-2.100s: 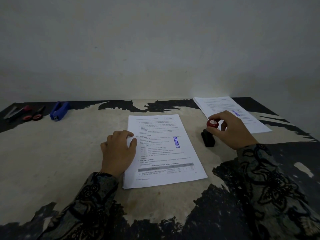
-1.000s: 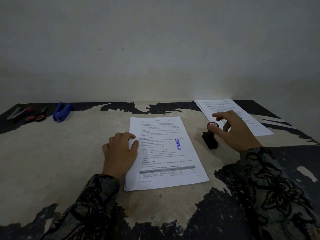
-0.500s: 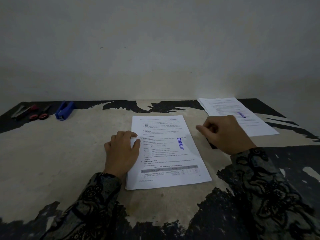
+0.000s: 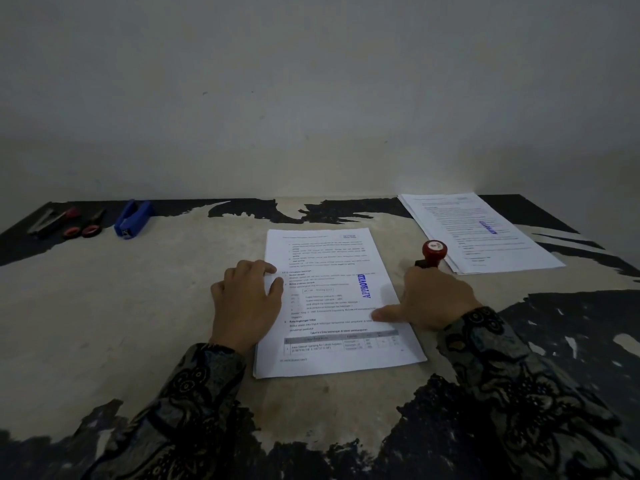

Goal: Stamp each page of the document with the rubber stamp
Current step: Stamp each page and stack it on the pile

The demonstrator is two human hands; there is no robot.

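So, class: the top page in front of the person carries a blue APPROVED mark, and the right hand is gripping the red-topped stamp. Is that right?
Not quite. In the head view the right hand has let go; the stamp stands alone on the table while the thumb presses the page. The blue APPROVED mark is there.

Dim light, plain pale wall (image 4: 311, 98), worn table (image 4: 104, 323) with beige top, dark, seemingly peeling patches

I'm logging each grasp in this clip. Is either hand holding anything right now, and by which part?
Nothing is held. The rubber stamp stands free on the table. The left hand lies flat on the page; the right hand only touches its right edge with the thumb.
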